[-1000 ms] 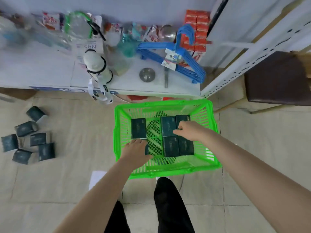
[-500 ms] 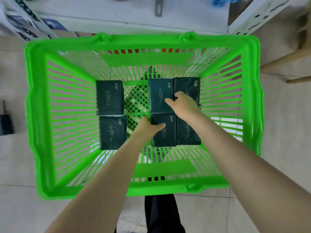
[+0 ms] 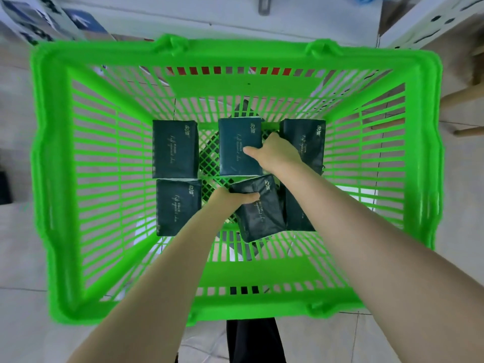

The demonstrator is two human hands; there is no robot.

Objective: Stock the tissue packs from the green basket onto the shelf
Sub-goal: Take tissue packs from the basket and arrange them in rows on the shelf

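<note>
The green basket [image 3: 49,179] is sitting on the tiled floor [image 3: 15,231] and filling most of the view, its slatted walls bright, its far rim lying near the white shelf [image 3: 183,11]. Six tissue packs [image 3: 175,149] are lying on its lattice bottom in three columns of two. They are dark teal-black rectangular wraps, glossy, each carrying a line of thin pale script and a small mark at one corner. The left hand [image 3: 230,199] is curling round the near middle pack [image 3: 262,208] – that one is sitting skewed out of line, its wrapper creasing under the thumb. The right hand [image 3: 275,153] is gripping the far middle pack [image 3: 239,146], thumb pressing on its face and fingers tucking down its right edge, beside the far right pack.
</note>
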